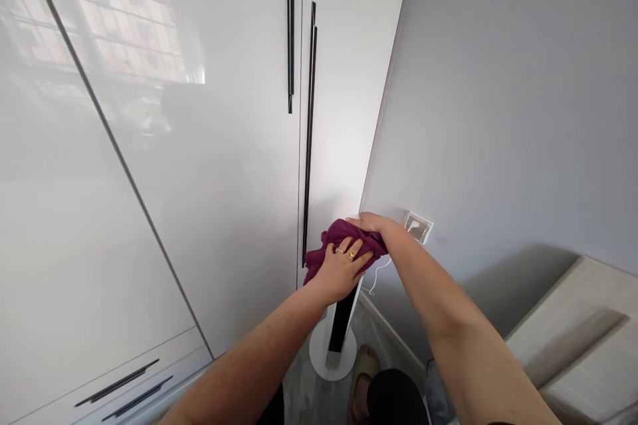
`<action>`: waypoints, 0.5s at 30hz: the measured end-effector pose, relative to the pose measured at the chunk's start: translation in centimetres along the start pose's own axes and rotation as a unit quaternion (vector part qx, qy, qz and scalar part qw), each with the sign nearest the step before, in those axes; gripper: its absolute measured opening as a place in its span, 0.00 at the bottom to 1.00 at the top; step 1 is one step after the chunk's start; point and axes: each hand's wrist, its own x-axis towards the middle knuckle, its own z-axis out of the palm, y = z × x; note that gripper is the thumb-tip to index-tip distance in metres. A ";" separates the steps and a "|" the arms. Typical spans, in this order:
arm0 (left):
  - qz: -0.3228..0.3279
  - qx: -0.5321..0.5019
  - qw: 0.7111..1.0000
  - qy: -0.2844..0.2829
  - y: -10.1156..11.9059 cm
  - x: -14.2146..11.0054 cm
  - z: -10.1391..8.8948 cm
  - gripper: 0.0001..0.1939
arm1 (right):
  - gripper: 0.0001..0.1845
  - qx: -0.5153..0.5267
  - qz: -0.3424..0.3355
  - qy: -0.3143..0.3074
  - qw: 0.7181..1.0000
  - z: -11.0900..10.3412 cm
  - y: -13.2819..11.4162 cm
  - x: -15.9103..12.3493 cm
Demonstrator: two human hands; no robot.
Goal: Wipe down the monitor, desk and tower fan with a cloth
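A slim white tower fan point(343, 325) with a dark front strip stands upright on a round white base point(318, 348). Bunched over its upper end is a purple cloth point(319, 260). My left hand point(345, 269), with rings on its fingers, is curled over the cloth and presses it against the fan. At the far side of the top, my right hand point(371, 222) holds the fan's upper edge, with part of the cloth against its palm. The cloth hides most of the fan's top and part of the right hand's grip.
Glossy white wardrobe doors point(234, 166) with long black handles point(310, 139) rise close on the left. A grey wall point(498, 93) is on the right, with a socket box point(419, 227) and white cord point(379, 272). A pale wooden piece of furniture point(573, 319) stands lower right. My foot point(366, 368) is near the base.
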 end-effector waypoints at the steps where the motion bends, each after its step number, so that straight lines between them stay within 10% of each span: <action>1: -0.021 -0.015 1.000 -0.007 0.3 0.2 -0.4 0.25 | 0.51 -0.012 0.011 -0.013 1.000 0.0 -0.6 0.2; 9: -0.199 -0.061 0.978 0.004 3.0 2.0 0.1 0.23 | 0.48 -0.030 0.025 -0.023 0.999 0.4 -2.4 1.0; 15: -0.181 0.010 0.983 -0.033 4.0 3.8 -0.4 0.26 | 0.50 -0.044 0.052 -0.041 0.997 -0.2 -2.3 1.3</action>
